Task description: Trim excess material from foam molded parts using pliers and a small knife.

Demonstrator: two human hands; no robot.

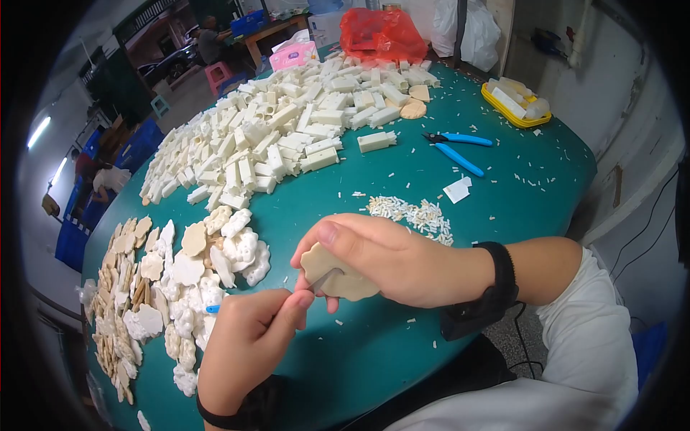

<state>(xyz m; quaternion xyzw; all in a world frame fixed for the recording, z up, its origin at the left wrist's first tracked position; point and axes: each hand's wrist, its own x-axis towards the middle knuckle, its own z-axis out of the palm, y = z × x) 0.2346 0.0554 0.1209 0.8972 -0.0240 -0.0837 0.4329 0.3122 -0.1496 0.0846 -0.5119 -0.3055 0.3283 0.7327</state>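
Note:
My right hand (402, 251) is closed round a flat cream piece with a scalloped edge (352, 286), thumb on top. In my left hand (251, 330) is a thin-bladed knife (325, 279); its grey blade lies against the piece, and a bit of blue handle pokes out behind the fist. Most of the handle is hidden by my fingers. Just beyond the right hand is a small heap of white plastic scraps (424, 218). To the left lies a pile of similar cream and white scalloped pieces (188, 269).
A large heap of white rectangular plastic parts (287, 122) covers the far table (517, 187). Blue-handled nippers (460, 151) lie open at the right, near a yellow tray (516, 104). A pink tissue box (295, 54) and red bag (381, 36) stand behind. People work in the left background.

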